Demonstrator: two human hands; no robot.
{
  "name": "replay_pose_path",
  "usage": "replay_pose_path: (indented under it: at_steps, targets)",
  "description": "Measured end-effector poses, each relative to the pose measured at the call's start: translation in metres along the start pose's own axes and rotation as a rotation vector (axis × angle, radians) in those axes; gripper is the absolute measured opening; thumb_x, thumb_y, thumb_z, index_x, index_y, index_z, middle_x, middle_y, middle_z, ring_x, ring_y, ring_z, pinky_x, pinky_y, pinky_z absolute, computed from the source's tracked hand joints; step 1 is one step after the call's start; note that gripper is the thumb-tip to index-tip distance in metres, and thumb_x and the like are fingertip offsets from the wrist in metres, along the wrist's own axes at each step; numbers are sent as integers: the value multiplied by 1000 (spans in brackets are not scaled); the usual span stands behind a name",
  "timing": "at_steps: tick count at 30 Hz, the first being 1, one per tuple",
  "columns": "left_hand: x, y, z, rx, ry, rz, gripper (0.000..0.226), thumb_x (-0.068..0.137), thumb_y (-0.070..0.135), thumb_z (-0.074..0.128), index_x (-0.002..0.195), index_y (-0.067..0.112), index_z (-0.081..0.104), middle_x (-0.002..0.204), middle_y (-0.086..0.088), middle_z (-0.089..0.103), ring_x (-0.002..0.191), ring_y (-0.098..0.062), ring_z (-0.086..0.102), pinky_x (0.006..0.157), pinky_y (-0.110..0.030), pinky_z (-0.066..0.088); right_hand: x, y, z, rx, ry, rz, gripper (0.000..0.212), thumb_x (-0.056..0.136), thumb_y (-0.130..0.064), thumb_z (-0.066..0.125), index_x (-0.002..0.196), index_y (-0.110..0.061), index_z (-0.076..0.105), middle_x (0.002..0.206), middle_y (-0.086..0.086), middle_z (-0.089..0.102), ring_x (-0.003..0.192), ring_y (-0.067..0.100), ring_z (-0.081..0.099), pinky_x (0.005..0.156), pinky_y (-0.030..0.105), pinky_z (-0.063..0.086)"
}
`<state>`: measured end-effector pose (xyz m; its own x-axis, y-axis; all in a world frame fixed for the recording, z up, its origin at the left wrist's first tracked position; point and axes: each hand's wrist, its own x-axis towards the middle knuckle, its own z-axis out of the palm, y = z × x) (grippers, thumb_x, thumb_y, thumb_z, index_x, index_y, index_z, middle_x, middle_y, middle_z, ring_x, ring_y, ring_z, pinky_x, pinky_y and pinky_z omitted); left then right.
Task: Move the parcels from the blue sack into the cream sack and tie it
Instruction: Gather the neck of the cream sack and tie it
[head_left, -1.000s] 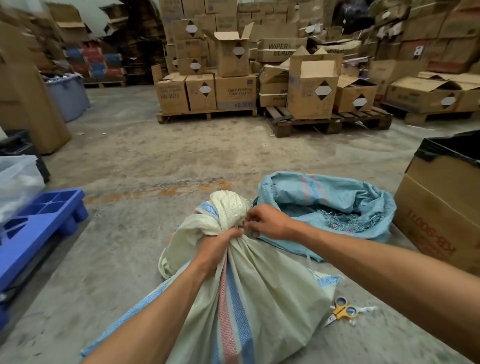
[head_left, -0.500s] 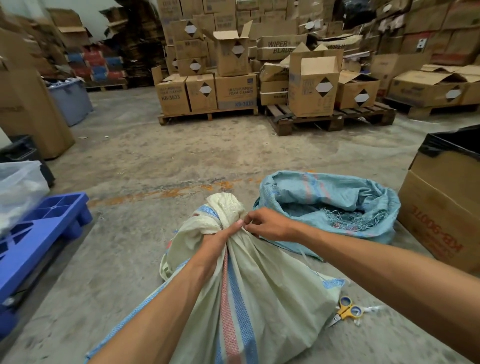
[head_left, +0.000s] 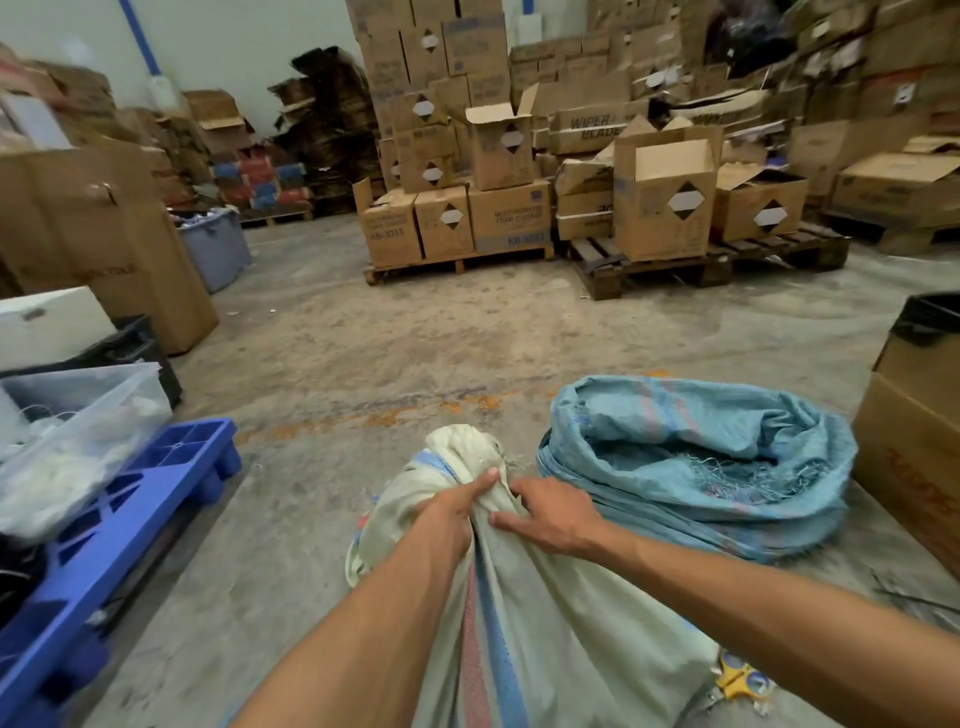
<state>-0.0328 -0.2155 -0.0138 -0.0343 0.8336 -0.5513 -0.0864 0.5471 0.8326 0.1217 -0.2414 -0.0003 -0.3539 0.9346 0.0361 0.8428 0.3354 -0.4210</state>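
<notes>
Progress: judging by how things lie, the transfer looks finished and the tying is the step in hand; no cord or finished knot can be made out at the neck
Cream sack (head_left: 545, 639): near centre on the concrete floor (head_left: 415, 338), bulging and full-looking, its mouth gathered into a twisted neck that stands up above the hands; what is inside is hidden by the cloth
Blue sack (head_left: 696, 462): just right of and slightly beyond the cream sack, slumped low with its mouth rolled open; only frayed threads show inside, no parcel in view, though its far depths are not fully visible
Left hand (head_left: 452, 512): closed in a fist round the gathered neck of the cream sack, thumb pointing up along the cloth
Right hand (head_left: 550, 514): fingers partly curled and pressing on the neck just right of the left hand, pinching folds of cloth; whether it also holds a string cannot be told
Left to do: securing the neck so it stays shut, in my judgement
Scissors (head_left: 737, 675): yellow-handled, on the floor at the near right, beside the cream sack
Clear bin (head_left: 119, 415): at the left on a blue pallet (head_left: 130, 525), holding pale bundled material, blurred
Cardboard box (head_left: 924, 447): at the right edge, lined with a black bag; contents not visible
</notes>
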Motion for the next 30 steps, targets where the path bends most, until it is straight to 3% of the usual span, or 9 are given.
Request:
replay_pose_path:
  at_steps: [4, 6, 10, 13, 16, 20, 22, 26, 30]
  targets:
    - [38, -34, -2, -249, 249, -13, 137, 23, 57, 94, 140, 6, 45, 134, -19, 57, 117, -35, 61, 100, -53, 48, 11, -4, 15, -22, 27, 51, 41, 92, -58, 46, 109, -23, 58, 111, 5, 66, 103, 27, 62, 80, 38, 45]
    - [-5, -26, 9, -284, 492, 43, 140, 34, 53, 96, 148, 5, 31, 147, -17, 44, 132, -34, 48, 108, -48, 40, 13, -7, 19, -41, 3, 64, 42, 94, -57, 43, 114, -22, 57, 114, 7, 66, 104, 28, 62, 84, 39, 46]
    - [-11, -23, -3, 134, 639, 142, 136, 13, 77, 83, 125, 5, 54, 121, -11, 64, 109, -31, 62, 94, -45, 51, 15, -3, 15, -29, -60, 65, 45, 91, -61, 47, 112, -22, 56, 117, 5, 66, 107, 27, 62, 82, 37, 44]
    - [-9, -1, -26, 409, 558, 77, 158, 2, 83, 75, 136, 6, 46, 132, -11, 58, 119, -32, 57, 98, -48, 48, 14, 6, 4, -14, -51, 64, 47, 89, -65, 52, 110, -23, 55, 114, 1, 65, 105, 24, 61, 76, 34, 40]
    - [-58, 48, -27, 680, 408, 111, 132, 41, 77, 80, 141, -1, 43, 140, -16, 52, 124, -33, 55, 92, -36, 52, 14, 11, -6, -50, -42, 83, 45, 87, -65, 55, 104, -24, 55, 111, -1, 65, 102, 21, 60, 76, 34, 41]
    - [-69, 85, -42, 1019, 347, 195, 89, 67, 65, 77, 115, -7, 57, 84, -12, 66, 58, -17, 60, 47, -26, 46, 19, 7, -9, -77, -36, 107, 41, 85, -63, 61, 94, -24, 51, 102, -1, 63, 96, 21, 59, 75, 33, 42]
    - [-78, 91, -43, 1153, 174, 89, 47, 76, 43, 81, 98, 10, 55, 84, -2, 56, 65, -14, 55, 55, -26, 50, 21, 4, -4, -91, -27, 109, 41, 86, -62, 60, 93, -22, 54, 96, -1, 62, 88, 20, 57, 73, 32, 39]
    - [-95, 83, -47, 1654, 192, 104, 32, 92, 21, 67, 117, 3, 60, 101, -6, 61, 75, -21, 65, 64, -28, 60, 22, -2, -1, -133, -13, 106, 42, 88, -60, 59, 97, -19, 59, 102, 1, 67, 94, 21, 61, 76, 33, 41]
    - [-99, 90, -58, 1546, 62, 200, 18, 96, 22, 59, 97, 9, 72, 100, -4, 65, 76, -20, 62, 66, -28, 60, 23, -2, -10, -161, -25, 135, 47, 84, -63, 63, 70, -22, 46, 80, -3, 61, 83, 21, 60, 71, 31, 39]
